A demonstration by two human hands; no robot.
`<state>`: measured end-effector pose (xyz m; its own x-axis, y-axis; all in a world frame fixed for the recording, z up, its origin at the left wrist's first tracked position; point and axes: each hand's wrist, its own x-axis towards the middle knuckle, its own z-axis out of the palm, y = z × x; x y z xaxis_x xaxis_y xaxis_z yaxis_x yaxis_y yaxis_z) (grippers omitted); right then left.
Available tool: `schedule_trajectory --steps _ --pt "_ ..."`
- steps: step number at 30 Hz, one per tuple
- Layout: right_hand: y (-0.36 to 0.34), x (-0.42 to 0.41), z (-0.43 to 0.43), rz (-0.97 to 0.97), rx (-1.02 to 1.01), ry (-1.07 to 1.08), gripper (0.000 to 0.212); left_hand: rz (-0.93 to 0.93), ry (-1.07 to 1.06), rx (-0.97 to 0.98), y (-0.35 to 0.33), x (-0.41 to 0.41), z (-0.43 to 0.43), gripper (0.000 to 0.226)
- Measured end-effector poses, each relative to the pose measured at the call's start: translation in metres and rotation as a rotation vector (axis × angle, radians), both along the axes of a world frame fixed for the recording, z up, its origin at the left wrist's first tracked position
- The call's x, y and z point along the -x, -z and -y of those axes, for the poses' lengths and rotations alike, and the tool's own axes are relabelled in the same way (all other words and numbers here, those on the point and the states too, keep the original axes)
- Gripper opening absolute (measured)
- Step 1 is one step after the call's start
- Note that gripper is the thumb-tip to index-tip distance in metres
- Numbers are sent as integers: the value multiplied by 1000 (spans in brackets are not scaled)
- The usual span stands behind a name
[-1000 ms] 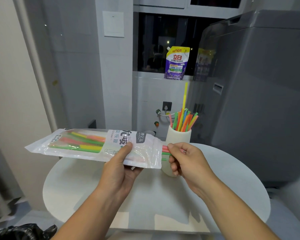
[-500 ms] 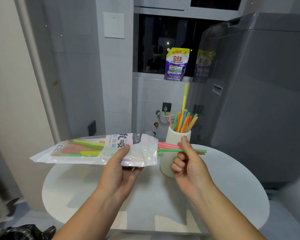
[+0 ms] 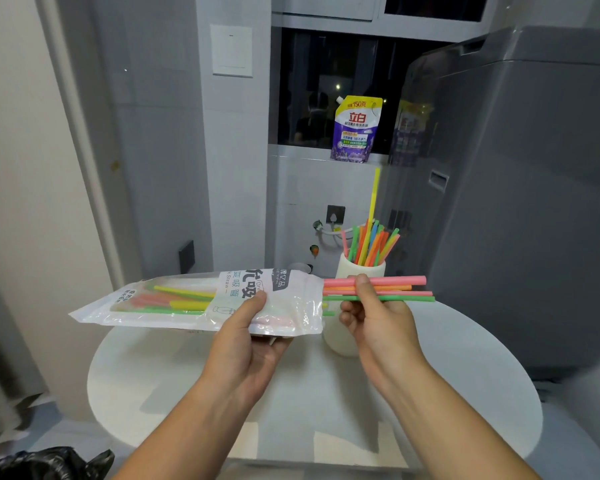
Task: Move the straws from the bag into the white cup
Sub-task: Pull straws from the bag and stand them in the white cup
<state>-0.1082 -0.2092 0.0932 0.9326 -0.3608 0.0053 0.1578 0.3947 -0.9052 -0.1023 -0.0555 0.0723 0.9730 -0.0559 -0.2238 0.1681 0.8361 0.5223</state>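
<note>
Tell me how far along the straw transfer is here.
Done: many straws stand in the white cup. In hand: the right hand pinches a few straws drawn partway from the bag, which the left hand grips. Left: dropping these in the cup, then moving the remaining straws in the bag.
</note>
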Motion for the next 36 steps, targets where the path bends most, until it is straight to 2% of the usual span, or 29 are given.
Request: schedule_trajectory --steps 4,7,11,23,28,36 --pt "-8 -3 12 53 134 -15 22 -13 -3 34 0 -3 -3 21" --pt "-22 -3 23 123 162 -18 22 -36 -19 75 0 -6 -5 19" --pt "-47 0 42 149 211 -18 21 -44 -49 120 2 -14 -12 33" --pt "-124 16 95 181 658 238 20 -43 -86 105 6 -18 -15 40" --pt "-143 18 102 140 851 313 19 -35 -55 81 6 -14 -9 38" --pt "-159 17 96 141 1085 330 19 -46 -23 82 3 -7 -3 33"
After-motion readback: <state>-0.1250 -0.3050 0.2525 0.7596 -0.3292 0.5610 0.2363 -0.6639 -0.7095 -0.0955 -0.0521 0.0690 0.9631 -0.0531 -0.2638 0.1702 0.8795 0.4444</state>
